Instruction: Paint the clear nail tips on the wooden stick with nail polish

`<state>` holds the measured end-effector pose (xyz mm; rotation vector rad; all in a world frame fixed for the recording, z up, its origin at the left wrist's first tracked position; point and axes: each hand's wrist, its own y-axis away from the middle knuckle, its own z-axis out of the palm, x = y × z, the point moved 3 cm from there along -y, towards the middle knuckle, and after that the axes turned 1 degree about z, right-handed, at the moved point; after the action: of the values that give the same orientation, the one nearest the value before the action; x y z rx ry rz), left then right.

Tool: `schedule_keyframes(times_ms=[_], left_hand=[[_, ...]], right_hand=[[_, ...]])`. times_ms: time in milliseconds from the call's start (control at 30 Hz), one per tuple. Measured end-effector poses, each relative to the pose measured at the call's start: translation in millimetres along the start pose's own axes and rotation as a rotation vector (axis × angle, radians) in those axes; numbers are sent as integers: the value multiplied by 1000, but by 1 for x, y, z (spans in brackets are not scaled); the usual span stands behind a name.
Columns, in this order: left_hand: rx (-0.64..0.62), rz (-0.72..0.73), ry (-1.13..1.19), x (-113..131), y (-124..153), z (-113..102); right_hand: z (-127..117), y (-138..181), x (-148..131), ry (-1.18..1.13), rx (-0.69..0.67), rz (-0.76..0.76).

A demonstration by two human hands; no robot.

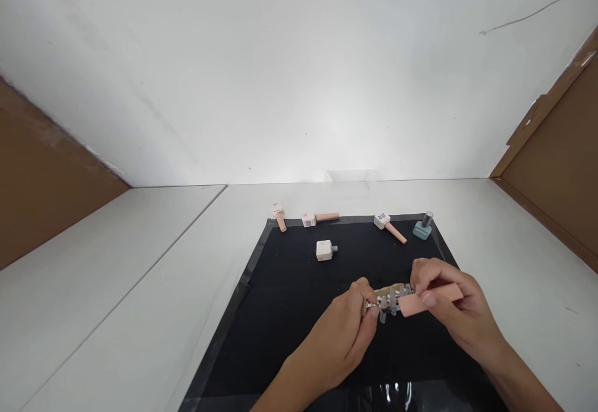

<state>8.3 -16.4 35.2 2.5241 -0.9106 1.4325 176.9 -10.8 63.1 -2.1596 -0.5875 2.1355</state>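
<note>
My left hand (343,331) pinches the near end of a narrow holder carrying a row of clear, nail-shaped tips (392,300) on silvery posts. A tan strip lies along its back edge. In the fingers of my right hand (460,312) is a pink nail polish cap (430,300), held slantwise over the right part of the row. Whether a brush sticks out of the cap cannot be seen. Beyond the hands, a white nail polish bottle (324,250) lies on its side, its short grey neck bare.
On the black mat (280,312), along its back edge, lie white bottles with pink caps, one at left (279,217), one in the middle (322,218) and one at right (390,227). A teal bottle (422,230) is at the back right corner. Brown cardboard walls (555,131) flank the white table.
</note>
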Motion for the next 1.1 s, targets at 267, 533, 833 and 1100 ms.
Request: schedule_keyframes(times_ms=[267, 533, 833, 1100], left_hand=[[-11, -306, 174, -10, 6, 5], [-47, -277, 174, -6, 3, 6], [-52, -215, 172, -1, -3, 6], [-78, -126, 75, 4, -6, 8]], right_hand=[[-6, -5, 0, 54, 158, -69], [-4, -5, -2, 86, 146, -16], [2, -6, -9, 105, -4, -5], [-1, -5, -8, 201, -28, -42]])
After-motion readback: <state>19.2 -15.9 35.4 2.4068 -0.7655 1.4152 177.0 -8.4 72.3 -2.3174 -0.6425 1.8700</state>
